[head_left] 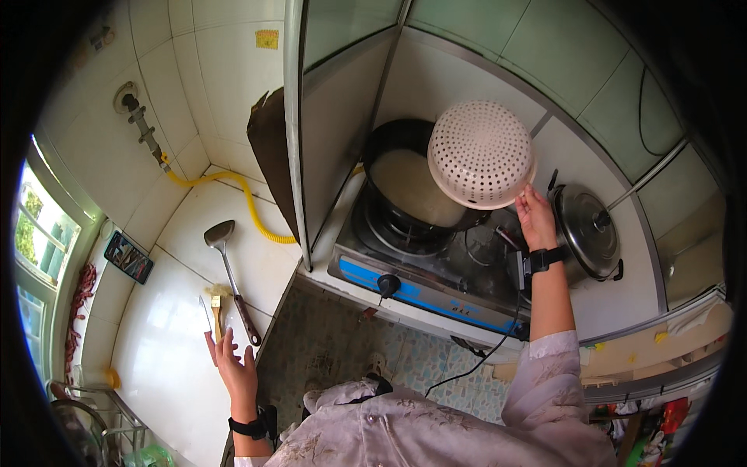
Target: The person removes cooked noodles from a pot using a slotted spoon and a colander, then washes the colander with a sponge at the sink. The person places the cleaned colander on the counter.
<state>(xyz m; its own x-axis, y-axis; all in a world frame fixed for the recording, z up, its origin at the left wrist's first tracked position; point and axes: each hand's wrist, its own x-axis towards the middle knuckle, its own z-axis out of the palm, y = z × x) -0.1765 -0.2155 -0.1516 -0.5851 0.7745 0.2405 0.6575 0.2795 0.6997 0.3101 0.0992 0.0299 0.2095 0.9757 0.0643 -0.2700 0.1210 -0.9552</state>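
Observation:
In my right hand (534, 216) is the rim of a pale pink plastic colander (484, 153), its holed base facing up. The colander hangs over the right side of a black wok (400, 133), which holds a cloudy pale liquid (415, 185). That wok rests on the left burner of a gas stove (432, 274). My left hand (234, 363) is over the white tiled counter, fingers apart and holding nothing. Just beyond its fingertips lie a wooden-handled brush (216, 315), a knife (209, 327) with a reddish handle, and a metal wok spatula (229, 268) with a dark handle.
A lidded metal pot (589, 230) stands right of the stove. A panel (344, 134) divides stove from counter. A yellow gas hose (251, 201) runs along the counter's back. A phone (128, 257) leans by the window, and a metal rack (117, 414) stands lower left.

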